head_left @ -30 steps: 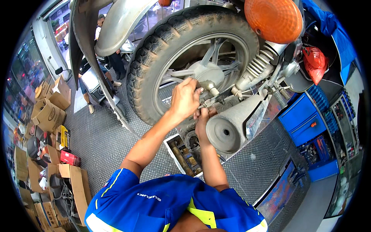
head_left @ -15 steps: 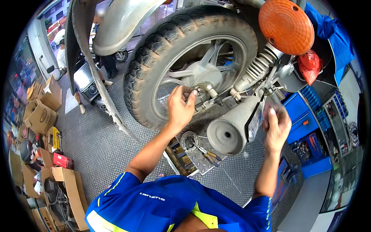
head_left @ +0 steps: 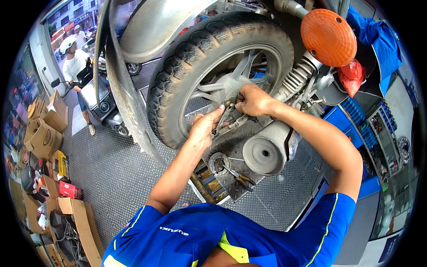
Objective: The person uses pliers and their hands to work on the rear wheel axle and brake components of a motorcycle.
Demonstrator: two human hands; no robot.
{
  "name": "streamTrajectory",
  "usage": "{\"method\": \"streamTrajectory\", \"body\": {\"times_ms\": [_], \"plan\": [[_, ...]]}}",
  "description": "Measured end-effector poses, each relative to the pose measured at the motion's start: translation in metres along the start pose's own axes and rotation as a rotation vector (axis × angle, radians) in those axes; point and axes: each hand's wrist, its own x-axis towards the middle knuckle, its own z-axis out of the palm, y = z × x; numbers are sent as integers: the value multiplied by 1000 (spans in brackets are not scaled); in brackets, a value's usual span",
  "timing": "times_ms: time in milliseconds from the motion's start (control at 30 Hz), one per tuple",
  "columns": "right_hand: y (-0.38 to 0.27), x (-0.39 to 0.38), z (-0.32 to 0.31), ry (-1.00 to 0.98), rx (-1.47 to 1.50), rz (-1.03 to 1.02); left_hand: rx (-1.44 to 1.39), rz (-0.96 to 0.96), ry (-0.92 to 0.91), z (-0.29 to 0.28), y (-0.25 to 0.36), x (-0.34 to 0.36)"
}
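Note:
Both my hands are at the hub [head_left: 227, 87] of a motorcycle's dusty rear wheel [head_left: 171, 86]. My right hand [head_left: 255, 100] is closed with its fingers curled against the axle area; what they grip is hidden. Just left of it, my left hand [head_left: 205, 128] has its thumb raised beside a small metal fitting [head_left: 230, 107], its other fingers bent. Whatever lies in them does not show. Below the wheel is the grey exhaust pipe's round end [head_left: 264, 155]. On a metal plate beneath lie pliers [head_left: 240, 177] with dark and yellow handles, touching a ring-shaped metal part [head_left: 218, 163].
An orange turn signal [head_left: 328, 38] and a shock absorber [head_left: 299, 76] stand at the upper right. A curved mudguard [head_left: 129, 93] hangs left of the wheel. Cardboard boxes [head_left: 46, 138] line the left side. Another person [head_left: 73, 69] stands by a parked motorcycle [head_left: 104, 104].
My right hand has moved left and up from beside the exhaust pipe to the wheel hub. My left hand has shifted slightly down and left. The person at the far left shows more fully.

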Motion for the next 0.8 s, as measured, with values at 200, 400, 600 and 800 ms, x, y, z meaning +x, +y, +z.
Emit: {"method": "streamTrajectory", "body": {"times_ms": [200, 400, 600, 800], "plan": [[-5, -14, 1, 166, -102, -55, 18, -34, -5, 15, 13, -5], [-7, -7, 4, 99, -175, 45, -3, -111, -53, 19, 19, 6], [-14, -8, 5, 123, -206, 75, -81, -148, -67, 21, 21, 20], [-10, -8, 12, 137, -304, 65, -131, -241, -116, 20, 32, 20]]}}
